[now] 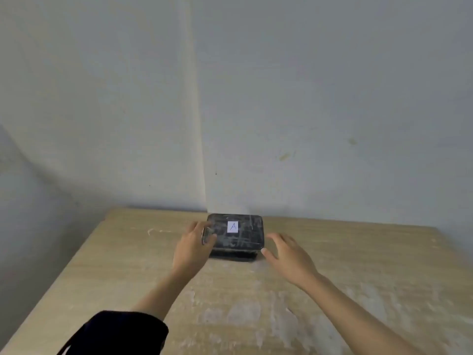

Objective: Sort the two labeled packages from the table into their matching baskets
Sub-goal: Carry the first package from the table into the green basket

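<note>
One package in view: we count a single black package (234,235), rounded rectangle, scuffed glossy wrap, at the far middle of the tabletop (358,265).
Label: one white slip (232,227) marked "A" on top.
Hidden: its base sits in shadow; we cannot make it out.
Tabletop: pale wood grain, whitish smears.
Left hand (195,248): gripping the package's left end.
Right hand (286,256): open, fingers spread, just beside the right end.
Sleeve (120,334): dark, cut off below.

**Open worktop, wall close behind**

The worktop (332,278) lies bare left, right and in front of the black package (235,234). Behind it the wall (256,124) stands close, leaving little room there.
</note>
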Available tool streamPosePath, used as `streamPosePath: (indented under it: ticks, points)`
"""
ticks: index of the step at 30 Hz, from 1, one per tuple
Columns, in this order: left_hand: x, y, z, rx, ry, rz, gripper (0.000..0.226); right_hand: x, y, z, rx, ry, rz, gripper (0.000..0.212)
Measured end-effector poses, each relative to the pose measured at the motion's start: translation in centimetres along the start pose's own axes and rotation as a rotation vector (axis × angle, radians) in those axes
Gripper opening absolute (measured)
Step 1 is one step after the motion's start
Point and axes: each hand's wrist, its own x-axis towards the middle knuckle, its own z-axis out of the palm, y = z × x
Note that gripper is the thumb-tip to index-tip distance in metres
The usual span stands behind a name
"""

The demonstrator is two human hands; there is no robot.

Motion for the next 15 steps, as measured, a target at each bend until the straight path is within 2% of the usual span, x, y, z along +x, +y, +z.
streamPosePath:
  ticks: [4, 6, 11, 15]
  points:
    - [-0.4, -4.8, 3.0, -0.091, -0.039, -0.173, 0.047, 1.8, 0.2, 3.9, 0.033, -0.026, 0.079, 0.043]
    - [-0.2, -7.1, 4.6, -0.118, -0.080, -0.239, 0.049, 2.9, 0.1, 5.7, 0.072, 0.017, 0.110, 0.043]
    - [0.9, -9.4, 6.7, -0.262, -0.141, -0.263, 0.050, 6.3, -0.6, 7.8, 0.115, 0.216, 0.157, 0.047]
    - [1.3, -9.6, 7.3, -0.330, -0.124, -0.268, 0.052, 9.6, -0.8, 8.2, 0.191, 0.237, 0.220, 0.064]
